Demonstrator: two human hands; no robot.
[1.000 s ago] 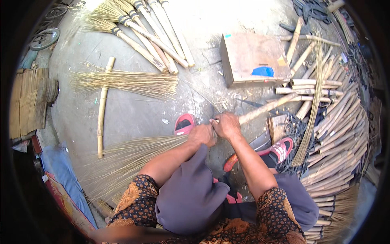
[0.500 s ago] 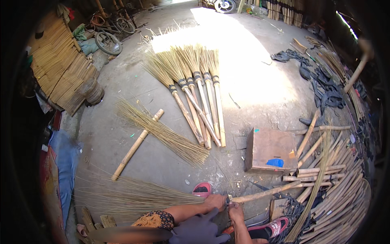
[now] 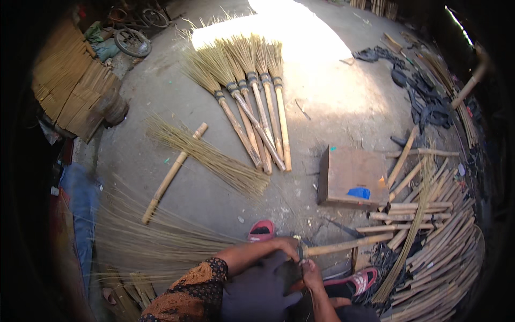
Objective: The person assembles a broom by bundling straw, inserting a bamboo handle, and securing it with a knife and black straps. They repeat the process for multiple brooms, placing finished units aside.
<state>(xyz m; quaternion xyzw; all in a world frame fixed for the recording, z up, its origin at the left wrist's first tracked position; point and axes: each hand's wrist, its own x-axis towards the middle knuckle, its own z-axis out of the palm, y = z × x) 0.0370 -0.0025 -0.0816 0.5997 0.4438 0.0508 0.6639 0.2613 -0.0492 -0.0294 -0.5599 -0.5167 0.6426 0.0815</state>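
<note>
Brooms (image 3: 250, 61) lay tied and done. The left hand (image 3: 289, 248) gripped one more broom (image 3: 348, 244); the right hand's (image 3: 311, 275) grip was hard to see. Bristles (image 3: 214, 155) on a bamboo stick (image 3: 174, 170) lay untied.

The left hand (image 3: 288, 248) hides the base of the bristles (image 3: 171, 235), blurred left of the hands; what the right hand (image 3: 311, 271) fingers is too small to tell. The lower edge cuts off the right forearm (image 3: 323, 305) and patterned sleeve (image 3: 188, 292). Far beyond the hands, the top edge crops bundles (image 3: 376, 6).
</note>
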